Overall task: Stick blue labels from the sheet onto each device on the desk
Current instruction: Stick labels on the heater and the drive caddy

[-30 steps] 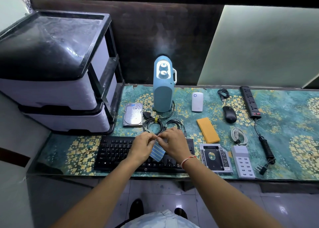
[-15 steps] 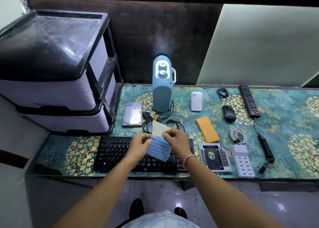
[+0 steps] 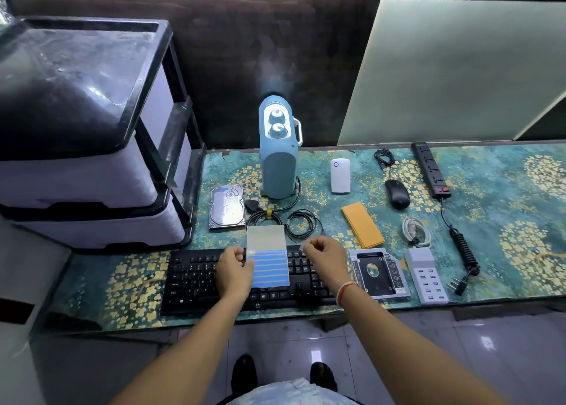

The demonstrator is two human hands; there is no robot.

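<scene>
Bench: teal floral mat under dim light, dark wall behind; the bench (image 3: 505, 251) carries devices from a drawer unit (image 3: 85, 165) at its left end to a power strip (image 3: 430, 168) near the right back edge.
Change: half a second ago both hands met at the sheet's top; now the right hand (image 3: 324, 256) has drawn away to the right — its fingers curled, seemingly pinching a small peeled label, too small to confirm.
Meaning: I judge one label is off and ready for a device.
Sheet: label sheet (image 3: 268, 256) is held over the keyboard (image 3: 196, 279) near the front edge, pinched at its left side by the left hand (image 3: 234, 266).
Axis: long axis runs front to back — bare end toward the wall, blue strips crosswise at the near end.
Done: hard drive (image 3: 226, 205) shows a blue patch at its back corner.
</scene>
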